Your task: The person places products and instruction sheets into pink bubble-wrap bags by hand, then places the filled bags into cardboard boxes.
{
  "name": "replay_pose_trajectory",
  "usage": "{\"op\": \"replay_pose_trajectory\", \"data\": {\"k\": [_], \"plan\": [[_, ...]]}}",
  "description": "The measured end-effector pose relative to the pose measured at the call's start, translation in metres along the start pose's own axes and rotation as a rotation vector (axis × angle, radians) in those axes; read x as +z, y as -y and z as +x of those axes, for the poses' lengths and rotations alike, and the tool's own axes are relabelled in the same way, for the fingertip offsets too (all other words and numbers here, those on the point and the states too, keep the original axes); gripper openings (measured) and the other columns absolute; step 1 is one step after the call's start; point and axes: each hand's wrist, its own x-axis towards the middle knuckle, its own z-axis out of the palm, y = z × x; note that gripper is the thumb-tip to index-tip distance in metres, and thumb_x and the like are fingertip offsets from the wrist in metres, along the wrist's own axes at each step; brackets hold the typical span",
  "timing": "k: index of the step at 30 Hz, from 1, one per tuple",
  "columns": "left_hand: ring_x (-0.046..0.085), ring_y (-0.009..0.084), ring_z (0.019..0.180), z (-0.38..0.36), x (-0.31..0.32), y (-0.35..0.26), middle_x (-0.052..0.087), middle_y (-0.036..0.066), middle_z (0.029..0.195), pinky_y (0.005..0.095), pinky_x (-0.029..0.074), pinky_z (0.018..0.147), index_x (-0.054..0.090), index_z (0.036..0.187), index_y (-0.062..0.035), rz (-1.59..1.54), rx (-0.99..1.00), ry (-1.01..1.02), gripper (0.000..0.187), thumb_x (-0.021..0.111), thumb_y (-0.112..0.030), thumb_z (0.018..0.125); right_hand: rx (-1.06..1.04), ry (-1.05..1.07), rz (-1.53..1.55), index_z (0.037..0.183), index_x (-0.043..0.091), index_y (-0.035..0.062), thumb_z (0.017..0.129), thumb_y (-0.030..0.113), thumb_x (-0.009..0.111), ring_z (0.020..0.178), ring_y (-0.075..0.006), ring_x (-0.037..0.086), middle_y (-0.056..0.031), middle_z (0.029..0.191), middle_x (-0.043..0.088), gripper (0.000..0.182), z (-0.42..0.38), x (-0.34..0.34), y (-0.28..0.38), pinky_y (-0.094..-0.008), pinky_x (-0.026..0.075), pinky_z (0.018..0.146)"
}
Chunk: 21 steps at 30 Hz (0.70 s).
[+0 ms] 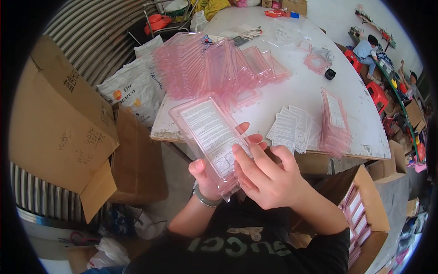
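Left hand (207, 180), partly curled, grips a pink plastic case (188, 127) at centre; right hand (273, 180), loosely bent, touches its printed insert (212, 130). Behind: white bench (292, 86), carrying piled cases (196, 64) (upper centre), a case stack (333, 132) and fanned cards (288, 129) (right of centre).

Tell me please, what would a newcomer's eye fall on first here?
Probably the fanned heap of pink cases on the white table. Then the printed case in the left hand, with the right hand touching it. At the picture's left, a big cardboard box.
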Motion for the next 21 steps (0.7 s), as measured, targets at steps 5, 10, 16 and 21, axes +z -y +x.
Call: {"op": "replay_pose_trajectory", "data": {"k": [5,10,16,21], "plan": [[0.049,0.0396,0.131,-0.004,-0.011,0.002,0.048,0.029,0.139,0.0477,0.04,0.112,0.026,0.149,0.0081,0.13,-0.015,-0.161,0.109,0.055,-0.069,0.077,0.043,0.048,-0.117,0.092,0.071,0.0019,0.074,0.017,0.072,0.095,-0.0281,0.065,-0.016,0.114,0.069,0.024,0.002,0.002,0.001,-0.0401,0.04,0.077],[0.048,0.0407,0.131,0.0,-0.001,-0.002,0.048,0.029,0.139,0.0501,0.037,0.113,0.027,0.148,0.0093,0.314,-0.11,-0.313,0.11,0.053,-0.072,0.078,-0.038,-0.022,0.247,0.101,0.073,0.0046,0.075,0.018,0.072,0.09,-0.0278,0.063,-0.0184,0.117,0.067,0.03,-0.004,-0.006,-0.009,-0.037,0.046,0.072],[0.037,0.0407,0.14,-0.003,-0.003,0.019,0.033,0.025,0.152,0.0544,0.033,0.116,0.022,0.152,0.0024,0.262,-0.289,-0.269,0.111,0.058,-0.072,0.078,0.209,-0.033,0.165,0.111,0.07,0.0049,0.079,0.013,0.067,0.099,-0.0308,0.069,-0.0206,0.114,0.069,0.034,-0.043,-0.02,-0.006,-0.0377,0.057,0.082],[0.046,0.0377,0.135,-0.005,-0.026,0.008,0.043,0.022,0.148,0.0504,0.041,0.11,0.023,0.155,-0.0056,0.462,-0.36,-0.188,0.092,0.061,-0.058,0.09,0.323,-0.105,-0.291,0.113,0.069,-0.0013,0.077,0.002,0.067,0.094,-0.0305,0.072,-0.0173,0.109,0.072,0.035,-0.093,-0.068,-0.074,-0.0399,0.058,0.077]]}}
